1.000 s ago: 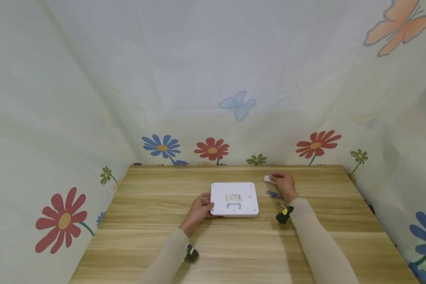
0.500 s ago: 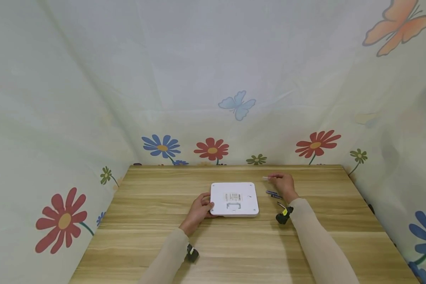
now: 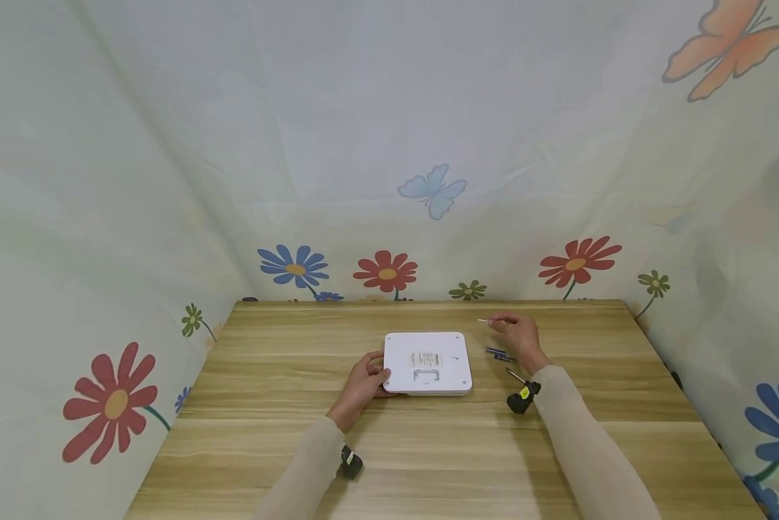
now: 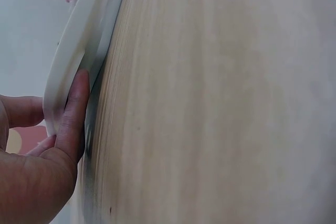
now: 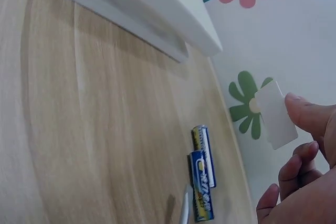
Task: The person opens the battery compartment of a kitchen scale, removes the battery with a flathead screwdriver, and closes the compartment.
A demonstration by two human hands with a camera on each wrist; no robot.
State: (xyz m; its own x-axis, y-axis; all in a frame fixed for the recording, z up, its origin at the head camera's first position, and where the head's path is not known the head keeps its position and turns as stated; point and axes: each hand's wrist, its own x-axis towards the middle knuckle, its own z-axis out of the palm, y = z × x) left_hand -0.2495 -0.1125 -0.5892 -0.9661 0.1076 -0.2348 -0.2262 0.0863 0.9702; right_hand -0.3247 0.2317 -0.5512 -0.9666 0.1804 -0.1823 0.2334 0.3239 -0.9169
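A flat white device point(image 3: 398, 354) lies with its labelled, screwed side up, and an uncovered battery compartment point(image 3: 427, 376) shows near its front edge. My left hand point(image 3: 362, 384) grips its left edge, thumb on top and fingers underneath; the left wrist view shows the fingers point(image 4: 73, 111) under the rim. To the right of the device, my right hand point(image 3: 520, 338) pinches a small white battery cover point(image 5: 275, 115) between thumb and fingers, above the table. In the head view the cover is nearly edge-on. Two blue batteries point(image 5: 201, 169) lie side by side on the table below that hand.
A thin metal shaft point(image 5: 185, 205) lies near the batteries, its other end hidden by the right wrist camera point(image 3: 520, 401). The wooden table point(image 3: 285, 347) meets a flower-printed cloth backdrop point(image 3: 337, 217) at the back and sides.
My right hand has turned the battery cover from its broad face to edge-on, raising it slightly. The left hand and the device stay in place.
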